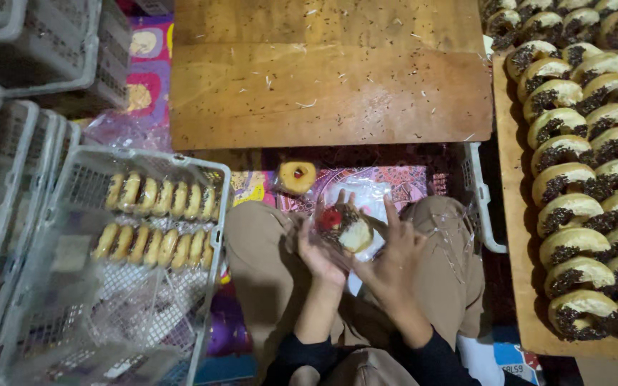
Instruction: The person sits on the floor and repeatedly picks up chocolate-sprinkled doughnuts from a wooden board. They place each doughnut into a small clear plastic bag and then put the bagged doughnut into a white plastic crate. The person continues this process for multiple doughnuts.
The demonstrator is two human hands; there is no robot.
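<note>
A crumb-strewn wooden board [330, 71] lies ahead. A white plastic crate [73, 286] on the left holds two rows of bagged doughnuts [159, 196]. Chocolate-sprinkled doughnuts [581, 179] fill the wooden tray [516, 271] at right.

Wood, plastic and glossy film

Matt wooden board [330, 78] is lying crumb-flecked; white plastic crate [73, 179] is looking dull and latticed; clear wrapping film [355, 196] is glinting glossily

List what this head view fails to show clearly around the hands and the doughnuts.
- Doughnut in clear wrap: partly covered by the left hand and right hand; grip unclear.
- Doughnut rows on the right board: cut off by the right edge.
- Doughnuts in the left crate: veiled by plastic, count unclear.
- Grey crates: contents hidden, cut off at left.
</note>
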